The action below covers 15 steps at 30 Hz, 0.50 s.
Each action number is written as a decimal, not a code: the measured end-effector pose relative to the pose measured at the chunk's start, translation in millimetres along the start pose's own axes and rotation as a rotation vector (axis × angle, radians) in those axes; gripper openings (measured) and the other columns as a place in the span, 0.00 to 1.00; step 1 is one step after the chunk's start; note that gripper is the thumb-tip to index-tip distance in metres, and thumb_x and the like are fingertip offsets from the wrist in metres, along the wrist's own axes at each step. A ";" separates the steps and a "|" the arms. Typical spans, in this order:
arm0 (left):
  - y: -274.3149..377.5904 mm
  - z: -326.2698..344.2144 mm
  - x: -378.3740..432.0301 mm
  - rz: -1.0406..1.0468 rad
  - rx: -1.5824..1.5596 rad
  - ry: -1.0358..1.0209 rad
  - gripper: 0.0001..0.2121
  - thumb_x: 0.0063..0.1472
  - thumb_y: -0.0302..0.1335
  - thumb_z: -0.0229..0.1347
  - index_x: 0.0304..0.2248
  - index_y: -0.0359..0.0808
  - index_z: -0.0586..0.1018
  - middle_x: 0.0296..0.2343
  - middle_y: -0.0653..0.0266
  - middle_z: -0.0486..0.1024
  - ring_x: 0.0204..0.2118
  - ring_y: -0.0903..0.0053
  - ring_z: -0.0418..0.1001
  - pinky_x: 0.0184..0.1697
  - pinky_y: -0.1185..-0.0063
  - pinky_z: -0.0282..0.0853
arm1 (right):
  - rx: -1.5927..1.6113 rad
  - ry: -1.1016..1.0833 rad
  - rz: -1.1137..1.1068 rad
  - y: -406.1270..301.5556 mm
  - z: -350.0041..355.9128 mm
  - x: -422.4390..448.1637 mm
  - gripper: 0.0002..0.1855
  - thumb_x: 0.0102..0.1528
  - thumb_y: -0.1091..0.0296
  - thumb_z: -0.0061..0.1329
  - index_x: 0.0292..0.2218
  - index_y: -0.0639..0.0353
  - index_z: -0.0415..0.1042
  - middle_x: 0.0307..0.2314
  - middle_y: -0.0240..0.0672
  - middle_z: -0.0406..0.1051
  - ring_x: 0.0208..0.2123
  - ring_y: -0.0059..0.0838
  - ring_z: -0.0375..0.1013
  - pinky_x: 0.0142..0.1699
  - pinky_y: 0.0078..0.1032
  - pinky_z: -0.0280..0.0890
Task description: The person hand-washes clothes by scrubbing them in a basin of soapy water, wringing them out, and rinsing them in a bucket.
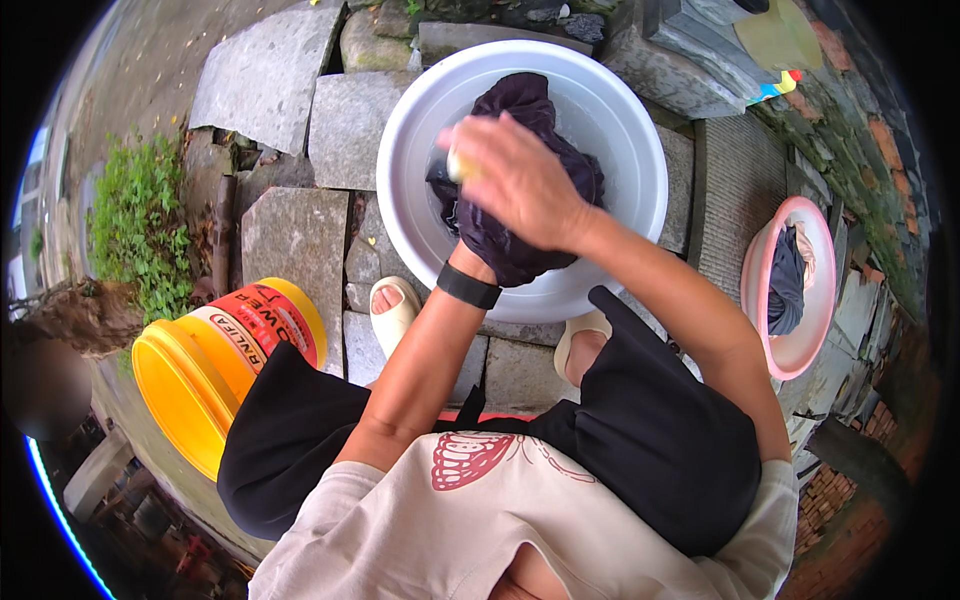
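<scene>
A wet dark purple garment lies bunched over a white plastic basin, in front of me. My left hand goes in under the cloth from below, a black band on its wrist; its fingers are hidden. Above the garment is my right hand, blurred by motion. Between its fingers and palm it holds a small pale yellow and white piece, apparently a bar of soap. Cloudy water shows in the basin around the cloth, where another dark part of fabric hangs at the left.
A yellow plastic bucket stands by my left knee. To the right is a pink basin holding dark grey cloth and pale cloth. A ribbed stone slab and stone block flank the white basin. Uneven paving slabs have gaps.
</scene>
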<state>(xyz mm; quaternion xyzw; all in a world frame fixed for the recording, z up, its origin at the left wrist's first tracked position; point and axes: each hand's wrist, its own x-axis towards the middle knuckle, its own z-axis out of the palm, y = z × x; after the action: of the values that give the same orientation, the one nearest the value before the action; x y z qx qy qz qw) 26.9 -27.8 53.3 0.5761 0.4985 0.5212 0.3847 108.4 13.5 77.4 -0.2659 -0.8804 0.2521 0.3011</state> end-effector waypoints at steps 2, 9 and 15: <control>1.2 7.4 0.3 -0.058 -0.206 0.020 0.12 0.62 0.31 0.44 0.44 0.37 0.67 0.36 0.65 0.69 0.40 0.75 0.68 0.44 0.79 0.64 | 0.255 0.121 0.259 26.3 -2.6 10.9 0.21 0.54 0.60 0.43 0.49 0.53 0.62 0.39 0.42 0.66 0.41 0.38 0.67 0.48 0.35 0.61; 14.4 5.2 -7.7 -0.211 -0.347 0.205 0.09 0.59 0.25 0.51 0.40 0.32 0.72 0.37 0.64 0.73 0.38 0.80 0.70 0.41 0.82 0.65 | 1.251 0.551 0.968 64.8 -27.8 -18.6 0.23 0.56 0.64 0.37 0.53 0.52 0.58 0.36 0.41 0.69 0.27 0.24 0.69 0.32 0.21 0.66; 23.7 1.7 4.1 0.006 0.190 0.269 0.11 0.55 0.20 0.51 0.39 0.32 0.72 0.36 0.61 0.73 0.37 0.74 0.72 0.41 0.78 0.66 | 1.244 0.458 0.829 64.9 -57.6 -8.2 0.22 0.58 0.64 0.34 0.54 0.54 0.56 0.38 0.44 0.68 0.30 0.25 0.68 0.36 0.23 0.66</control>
<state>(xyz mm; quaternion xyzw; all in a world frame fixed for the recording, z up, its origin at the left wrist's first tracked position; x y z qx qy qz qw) 32.5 -28.5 76.8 0.5365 0.5908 0.5452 0.2567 172.8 72.2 74.8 -0.4009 -0.3221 0.7298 0.4504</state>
